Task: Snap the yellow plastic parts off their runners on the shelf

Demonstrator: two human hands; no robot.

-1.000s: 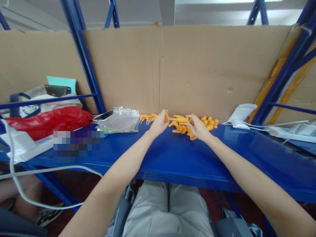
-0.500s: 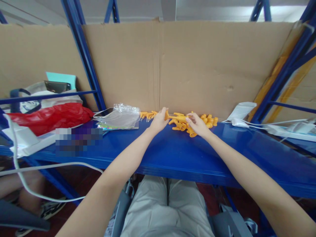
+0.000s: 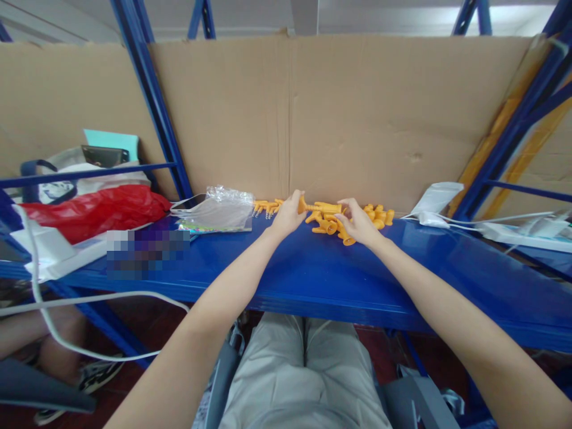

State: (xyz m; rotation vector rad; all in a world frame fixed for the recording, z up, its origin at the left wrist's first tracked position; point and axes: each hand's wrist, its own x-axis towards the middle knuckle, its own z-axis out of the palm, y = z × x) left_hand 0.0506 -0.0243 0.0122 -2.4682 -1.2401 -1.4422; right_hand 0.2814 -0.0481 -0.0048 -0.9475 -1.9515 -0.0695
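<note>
My left hand (image 3: 288,214) is closed on an orange plastic piece with a flared, cup-like end (image 3: 302,204). A narrow stem runs from this flared end toward a longer ribbed orange plastic body (image 3: 328,207). My right hand (image 3: 358,223) pinches the right end of that body. Whether the two parts are joined cannot be made out. Below and right of them lie several loose orange plastic parts with round flared ends (image 3: 347,238), and more orange parts (image 3: 379,215) sit behind my right hand. Left of my left hand is a row of small orange parts with thin wire-like coils (image 3: 267,207).
Cardboard (image 3: 357,113) stands behind the blue shelf top (image 3: 304,274). A clear plastic bag (image 3: 218,211) lies at left, near a red bag (image 3: 98,211) and a white power strip (image 3: 75,259). White cables and adapters (image 3: 435,205) rest at right. Another person's leg shows lower left.
The view has shifted slightly. Both hands keep their hold on the orange parts, and the left hand's flared piece has tilted or risen a little.
</note>
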